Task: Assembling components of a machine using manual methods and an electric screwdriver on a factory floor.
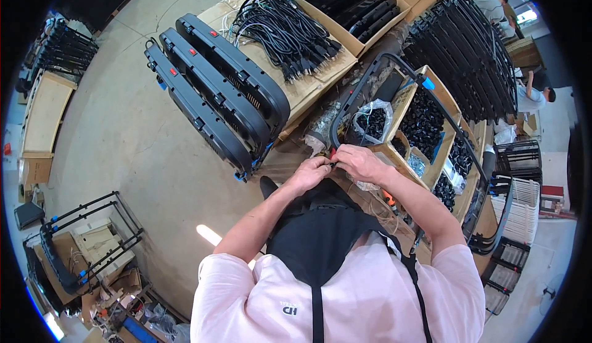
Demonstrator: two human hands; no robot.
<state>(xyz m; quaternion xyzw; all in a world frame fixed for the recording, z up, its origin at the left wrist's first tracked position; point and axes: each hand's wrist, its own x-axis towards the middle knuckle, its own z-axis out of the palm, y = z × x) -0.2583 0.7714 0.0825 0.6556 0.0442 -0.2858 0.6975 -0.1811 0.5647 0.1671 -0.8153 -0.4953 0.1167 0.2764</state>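
Observation:
My left hand and my right hand meet in front of the dark apron, fingers pinched together. A small dark piece shows between the fingertips, its kind too small to tell. Just beyond them, by my right fingers, is a small red piece. The bent end of a black tubular frame with a blue clip comes close to my right hand. What the right fingers grip is mostly hidden.
Wooden bins of small black parts stand on the right. Beyond lie bundled black cables on cardboard, near an open carton. Three long black housings with red switches stand at left. Stacked black frames and other people are farther right.

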